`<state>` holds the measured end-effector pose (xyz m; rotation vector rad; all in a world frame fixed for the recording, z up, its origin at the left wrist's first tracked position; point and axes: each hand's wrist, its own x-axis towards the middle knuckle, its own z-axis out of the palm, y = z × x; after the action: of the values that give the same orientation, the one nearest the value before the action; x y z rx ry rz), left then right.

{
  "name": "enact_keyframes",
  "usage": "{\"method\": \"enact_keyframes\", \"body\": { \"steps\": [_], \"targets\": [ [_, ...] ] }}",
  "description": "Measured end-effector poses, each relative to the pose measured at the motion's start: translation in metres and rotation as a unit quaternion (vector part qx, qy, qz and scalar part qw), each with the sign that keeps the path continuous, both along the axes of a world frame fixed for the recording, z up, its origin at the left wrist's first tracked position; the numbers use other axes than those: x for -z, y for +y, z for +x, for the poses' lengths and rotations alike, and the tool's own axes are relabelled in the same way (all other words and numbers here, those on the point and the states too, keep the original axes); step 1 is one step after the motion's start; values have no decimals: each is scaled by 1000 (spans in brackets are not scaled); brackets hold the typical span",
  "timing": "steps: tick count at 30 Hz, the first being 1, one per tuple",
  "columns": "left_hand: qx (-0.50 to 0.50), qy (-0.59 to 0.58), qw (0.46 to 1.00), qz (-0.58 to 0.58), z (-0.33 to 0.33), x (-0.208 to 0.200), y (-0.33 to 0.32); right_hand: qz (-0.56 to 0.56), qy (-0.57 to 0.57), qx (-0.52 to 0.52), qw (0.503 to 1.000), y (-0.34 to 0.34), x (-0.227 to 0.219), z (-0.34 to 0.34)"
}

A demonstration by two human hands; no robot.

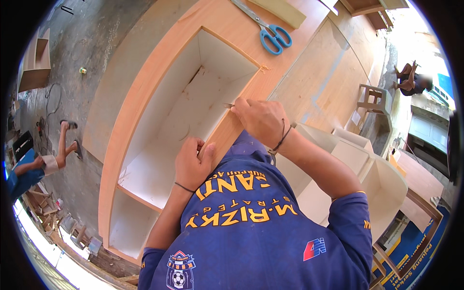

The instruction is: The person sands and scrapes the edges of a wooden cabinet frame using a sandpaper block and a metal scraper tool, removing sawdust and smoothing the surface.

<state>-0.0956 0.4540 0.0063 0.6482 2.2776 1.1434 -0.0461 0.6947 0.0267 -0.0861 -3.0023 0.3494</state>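
Note:
An open wooden cabinet (pixel 126 113) with orange-brown edges and white inner walls lies before me. My left hand (pixel 192 163) is closed on its near edge, with the thumb on the outer side and the fingers over the inside. Farther right along that edge, my right hand (pixel 261 120) pinches a small metal blade (pixel 228 105). The blade's tip points left over the inner rim, and the rest is hidden in my fingers. Thin shavings (pixel 264 69) cling to the far right corner. Beyond them lie scissors (pixel 273 38) with blue handles.
A pale wood strip (pixel 282 12) lies past the scissors. White cabinet parts (pixel 338 164) stand by my right elbow, and a stool (pixel 374 99) is farther right. One person (pixel 414 83) sits at far right; another (pixel 34 166) is at left. A cable (pixel 53 96) lies on the floor.

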Motion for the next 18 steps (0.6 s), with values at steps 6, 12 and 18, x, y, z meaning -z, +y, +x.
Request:
{"method": "enact_keyframes", "body": {
  "steps": [6, 12, 18],
  "targets": [
    [-3, -28, 999, -19, -1, -9, 2, 54, -102, 139, 983, 65, -14, -19],
    [9, -15, 999, -33, -1, -5, 1, 11, 17, 3, 1000, 3, -5, -2],
    [7, -36, 999, -35, -2, -6, 1, 72, -84, 138, 984, 62, -11, -20]
  ]
}}
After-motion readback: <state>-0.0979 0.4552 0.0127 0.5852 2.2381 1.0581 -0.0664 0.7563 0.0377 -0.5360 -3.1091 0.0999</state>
